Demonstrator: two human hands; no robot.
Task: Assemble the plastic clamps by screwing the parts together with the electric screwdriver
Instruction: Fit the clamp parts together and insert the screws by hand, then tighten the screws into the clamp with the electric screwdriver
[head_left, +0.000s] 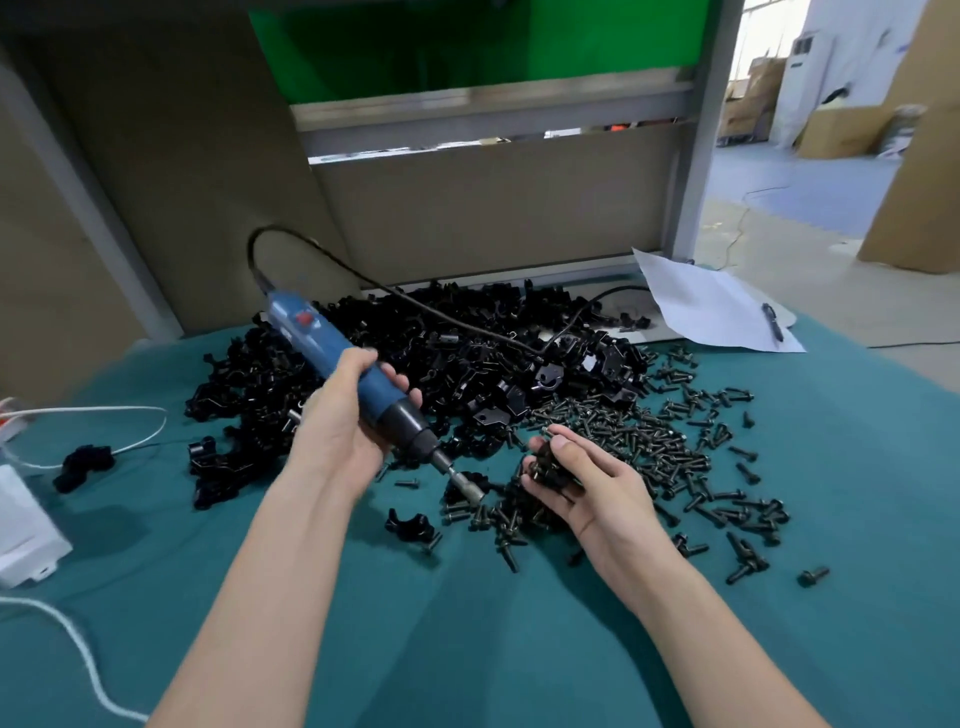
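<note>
While the left hand (337, 431) grips the screwdriver (358, 374) with fingers and thumb curled round its blue barrel, the tool slants down toward the middle of the desk (467, 649). Its bit (467, 488) points into the near end of the screws (649, 447). The bit's tip sits near the right hand (587, 488) but apart from it.

The right hand lies palm up over the screws, its fingers cupped under a black clamp (550, 462) and the thumb pressed on top – a pinch, not a loose hold. How far the clamp is put together cannot be told; the piece is dark and partly hidden by the fingers.

A big heap of black parts (467, 353) fills the far middle of the desk, reaching toward the far left corner. The screws spread from beside that heap toward the right edge. One loose part (408, 522) lies alone on the green cover, just nearer than the bit.

A black cord (415, 306) runs from the rear of the screwdriver, loops up, then crosses over the heap toward the far right corner. There a paper (711, 306) lies with a pen (772, 321) on it.

Near the left edge a black piece (83, 465) lies on its own, close to a white cable (78, 421) – and a white box (26, 525) stands at that edge.
</note>
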